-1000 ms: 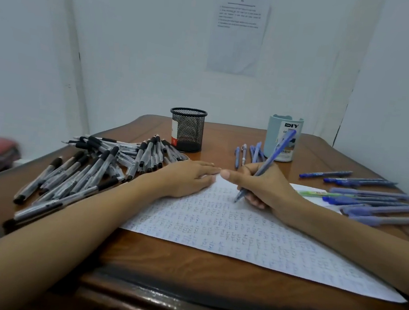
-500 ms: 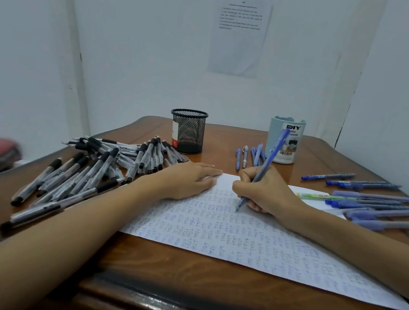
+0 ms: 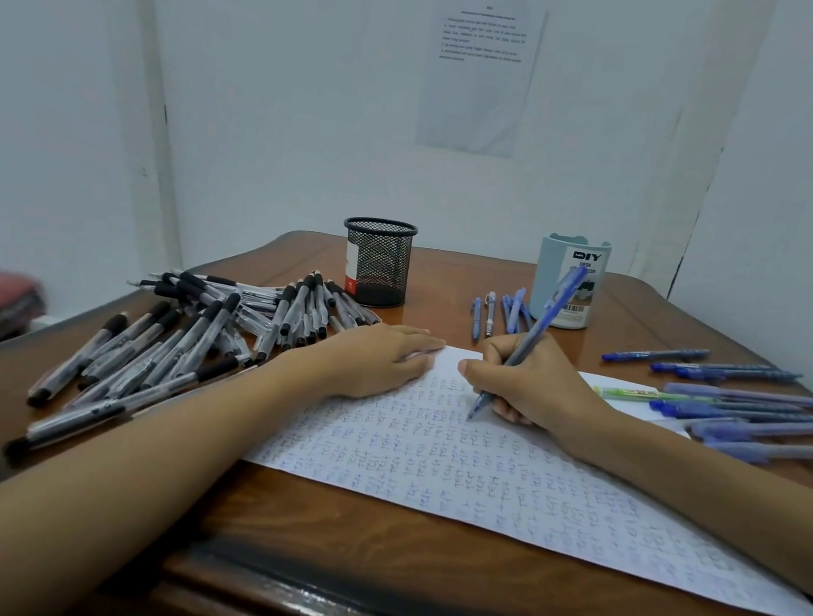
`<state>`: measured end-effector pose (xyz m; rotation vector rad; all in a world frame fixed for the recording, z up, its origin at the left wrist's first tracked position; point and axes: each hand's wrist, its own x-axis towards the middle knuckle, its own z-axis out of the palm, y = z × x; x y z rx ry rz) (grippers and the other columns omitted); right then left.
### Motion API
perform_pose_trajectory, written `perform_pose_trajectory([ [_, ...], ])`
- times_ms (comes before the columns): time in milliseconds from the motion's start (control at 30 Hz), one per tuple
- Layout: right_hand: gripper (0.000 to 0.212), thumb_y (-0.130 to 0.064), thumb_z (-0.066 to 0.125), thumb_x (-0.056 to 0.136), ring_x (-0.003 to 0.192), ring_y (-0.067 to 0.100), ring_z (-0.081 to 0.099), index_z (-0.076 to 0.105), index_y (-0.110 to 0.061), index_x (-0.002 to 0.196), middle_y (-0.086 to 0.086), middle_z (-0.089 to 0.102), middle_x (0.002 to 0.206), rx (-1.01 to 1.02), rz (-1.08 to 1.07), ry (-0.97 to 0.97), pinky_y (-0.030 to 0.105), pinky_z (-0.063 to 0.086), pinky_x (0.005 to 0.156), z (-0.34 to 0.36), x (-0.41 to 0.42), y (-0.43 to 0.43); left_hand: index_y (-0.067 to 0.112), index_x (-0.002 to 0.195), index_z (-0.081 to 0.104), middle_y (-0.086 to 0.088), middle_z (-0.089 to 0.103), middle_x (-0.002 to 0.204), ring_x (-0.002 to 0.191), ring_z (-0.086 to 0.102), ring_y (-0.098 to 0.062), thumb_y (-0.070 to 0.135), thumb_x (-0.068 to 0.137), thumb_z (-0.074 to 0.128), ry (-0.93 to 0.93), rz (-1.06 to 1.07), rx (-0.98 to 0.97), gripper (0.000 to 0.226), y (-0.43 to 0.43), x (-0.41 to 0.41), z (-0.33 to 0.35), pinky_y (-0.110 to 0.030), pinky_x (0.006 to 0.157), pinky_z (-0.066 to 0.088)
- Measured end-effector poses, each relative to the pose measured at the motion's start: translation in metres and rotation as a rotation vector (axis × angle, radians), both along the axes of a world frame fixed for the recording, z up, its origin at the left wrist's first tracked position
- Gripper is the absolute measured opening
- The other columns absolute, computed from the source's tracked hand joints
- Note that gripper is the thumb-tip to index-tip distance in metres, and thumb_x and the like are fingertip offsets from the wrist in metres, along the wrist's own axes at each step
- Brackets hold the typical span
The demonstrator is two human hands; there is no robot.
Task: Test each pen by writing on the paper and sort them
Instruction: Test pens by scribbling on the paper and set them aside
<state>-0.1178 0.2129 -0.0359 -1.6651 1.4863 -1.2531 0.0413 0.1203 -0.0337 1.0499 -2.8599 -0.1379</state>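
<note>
On the scribbled white paper sheet (image 3: 426,464), the right hand (image 3: 533,382), clamped round a blue plastic pen (image 3: 540,324), has inched its tip down, mid-test, while the left hand (image 3: 378,355) lies flat.

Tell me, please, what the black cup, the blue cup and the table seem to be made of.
Black cup: probably metal wire mesh, painted black; you see through its lattice. Blue cup: likely plastic, smooth and matte, opaque, with a printed label. Table: wood, or wood veneer, with glossy varnish; brown grain and bright reflections on the front edge.
</note>
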Motion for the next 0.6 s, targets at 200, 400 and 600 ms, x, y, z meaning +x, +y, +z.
perform_pose_trajectory([
  [200,0.042,-0.001,0.061,0.085,0.03,0.008,0.036,0.042,-0.009,0.049,0.002,0.04,0.037,-0.03,-0.01,0.002,0.015,0.03,0.033,-0.0011,-0.0007,-0.002,0.024,0.147,0.026,0.0,0.024,0.154,0.139,0.026,-0.016,0.035,0.102,0.025,0.001,0.007,0.001,0.046,0.0012,-0.0002,-0.0005,-0.028,0.113,0.018],
  [400,0.041,0.005,0.059,0.081,0.032,0.008,0.036,0.04,-0.008,0.048,0.003,0.038,0.039,-0.073,-0.019,0.007,0.017,0.034,0.038,-0.0026,-0.0025,-0.005,0.023,0.147,0.026,0.0,0.023,0.154,0.14,0.026,-0.016,0.034,0.102,0.024,-0.004,0.007,0.001,0.046,0.0027,-0.0009,-0.0001,-0.029,0.113,0.018],
  [600,0.041,0.007,0.057,0.081,0.033,0.008,0.034,0.037,-0.008,0.048,0.005,0.034,0.041,-0.103,-0.018,0.029,0.017,0.034,0.04,-0.0034,-0.0027,-0.0063,0.023,0.147,0.026,0.0,0.023,0.155,0.14,0.024,-0.015,0.034,0.102,0.024,-0.006,0.005,-0.001,0.046,0.002,-0.0004,0.0002,-0.029,0.114,0.017],
])
